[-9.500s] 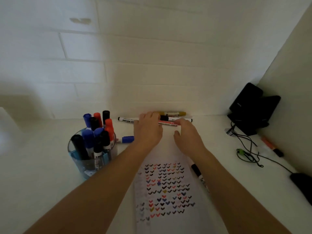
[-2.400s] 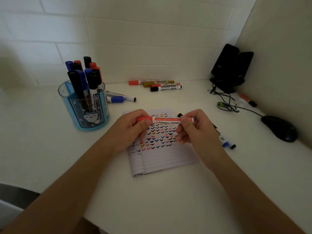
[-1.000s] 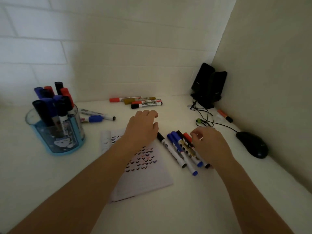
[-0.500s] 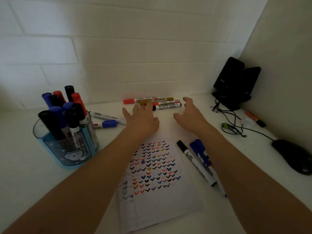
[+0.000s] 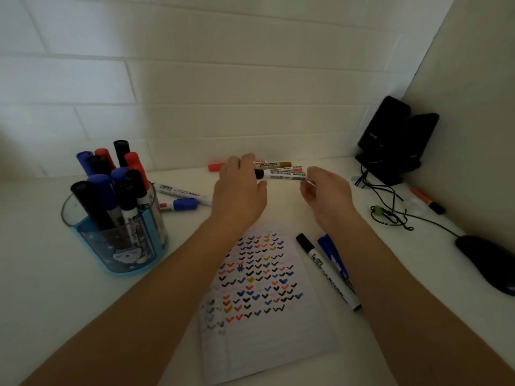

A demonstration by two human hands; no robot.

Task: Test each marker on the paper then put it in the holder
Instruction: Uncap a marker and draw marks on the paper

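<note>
On the white desk lies the paper [image 5: 267, 324], covered with coloured check marks. A blue holder [image 5: 117, 246] at the left is packed with several capped markers. By the back wall lies a black-capped whiteboard marker [image 5: 282, 174]. My left hand [image 5: 239, 193] has its fingers and thumb around the cap end. My right hand [image 5: 326, 196] pinches the other end. Behind it lie a gold permanent marker [image 5: 274, 164] and a red-capped marker [image 5: 216, 167], partly hidden by my left hand.
A black marker [image 5: 326, 271] and a blue marker [image 5: 333, 254] lie right of the paper. Two more markers [image 5: 181, 197] lie beside the holder. Black speakers [image 5: 390, 140], cables [image 5: 390, 213], an orange marker [image 5: 426, 199] and a mouse [image 5: 487, 263] fill the right side.
Both hands have reached forward from the paper area to the markers by the wall and closed on the ends of the black-capped whiteboard marker.
</note>
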